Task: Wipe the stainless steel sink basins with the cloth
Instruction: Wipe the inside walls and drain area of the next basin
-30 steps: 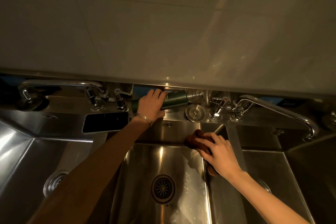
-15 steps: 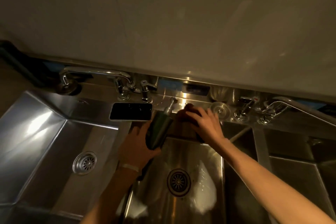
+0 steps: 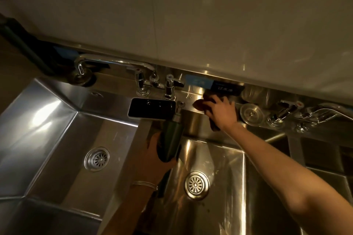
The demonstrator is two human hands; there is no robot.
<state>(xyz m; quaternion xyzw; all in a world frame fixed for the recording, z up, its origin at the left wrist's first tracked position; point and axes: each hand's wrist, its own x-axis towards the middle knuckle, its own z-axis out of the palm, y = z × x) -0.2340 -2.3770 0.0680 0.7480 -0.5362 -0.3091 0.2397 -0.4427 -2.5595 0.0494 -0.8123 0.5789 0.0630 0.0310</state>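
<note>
My right hand (image 3: 221, 110) presses a dark red-brown cloth (image 3: 199, 104) onto the steel ledge behind the middle sink basin (image 3: 225, 162), fingers spread over it. Part of the cloth hangs below my wrist against the basin's back wall. My left hand (image 3: 152, 150) grips a dark green pump bottle (image 3: 170, 139) and holds it above the divider between the left basin (image 3: 57, 139) and the middle one. A third basin (image 3: 324, 158) shows at the right edge.
A black phone (image 3: 151, 108) lies face up on the back ledge beside the left faucet (image 3: 118, 63) and its taps. A round steel drain stopper (image 3: 251, 113) and the right faucet (image 3: 324, 110) stand to the right of my hand. A tiled wall rises behind.
My left hand lifted the green bottle off the back ledge and brought it toward me. My right hand carried the cloth from the divider up onto the ledge and slid it left.
</note>
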